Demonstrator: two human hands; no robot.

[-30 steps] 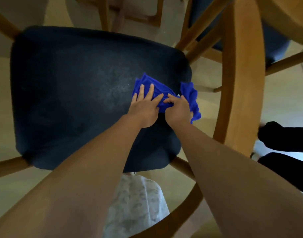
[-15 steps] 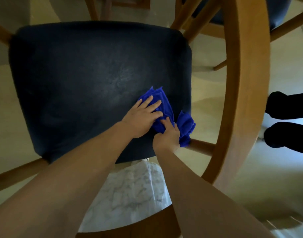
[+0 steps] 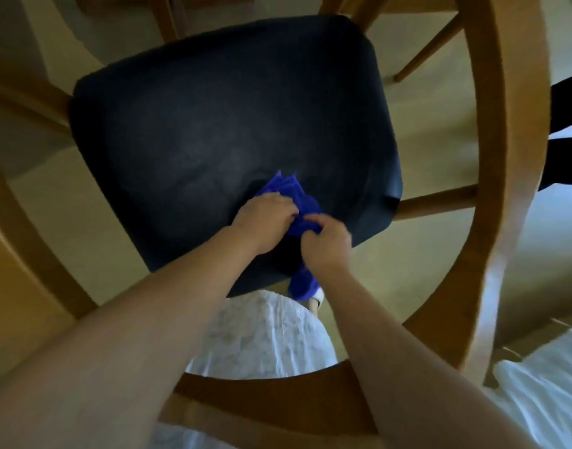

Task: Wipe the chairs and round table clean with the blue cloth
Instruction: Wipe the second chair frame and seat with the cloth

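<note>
The chair's dark navy seat [image 3: 213, 124] fills the middle of the view, seen from above. A bright blue cloth [image 3: 297, 202] lies bunched near the seat's near edge, with a tail [image 3: 302, 286] hanging over that edge. My left hand [image 3: 265, 218] is curled onto the cloth's left side. My right hand [image 3: 326, 244] grips the cloth from the right. Both hands touch each other over the cloth. The curved wooden backrest [image 3: 511, 189] arcs around the right side.
Wooden legs of other chairs [image 3: 424, 56] stand beyond the seat on a pale floor. A person's dark-clothed legs [image 3: 566, 118] are at the right edge. My white patterned garment [image 3: 265, 338] shows below the seat. A wooden rail [image 3: 278, 390] crosses near me.
Both hands have drawn the cloth toward the seat's near edge and bunched it tighter. My left fingers went from flat to curled. The view has shifted, so the seat sits higher in frame.
</note>
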